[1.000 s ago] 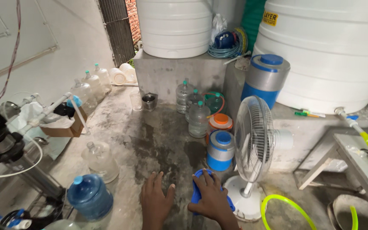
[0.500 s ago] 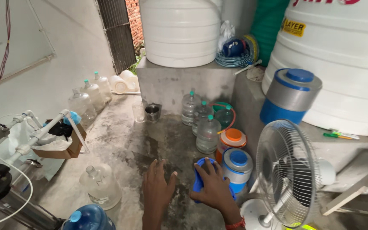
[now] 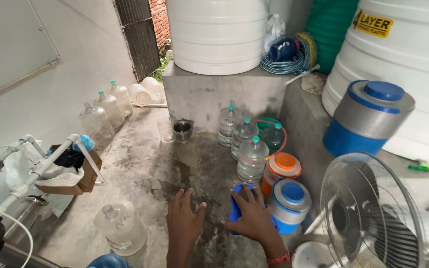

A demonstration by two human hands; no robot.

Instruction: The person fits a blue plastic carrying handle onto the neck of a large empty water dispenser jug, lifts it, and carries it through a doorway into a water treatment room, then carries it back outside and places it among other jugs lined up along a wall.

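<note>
My right hand (image 3: 254,217) grips a blue plastic lid-like piece (image 3: 236,209) low over the wet concrete floor, just left of a blue and silver insulated jug (image 3: 289,205). My left hand (image 3: 184,218) hovers beside it with fingers spread and holds nothing. An orange-lidded jug (image 3: 282,168) stands behind the blue one. A clear water bottle with a green cap (image 3: 252,160) stands just beyond my right hand.
More clear bottles (image 3: 236,128) stand by a concrete block (image 3: 224,92) under a white tank (image 3: 217,32). A table fan (image 3: 373,213) is at right, a large bottle (image 3: 121,227) at lower left, a steel cup (image 3: 182,131) further back, and pipes with a cardboard box (image 3: 70,171) at left.
The view has tilted up and shifted, so the fan slid to the right. Both hands stay low over the floor, the right one still on the blue piece.
</note>
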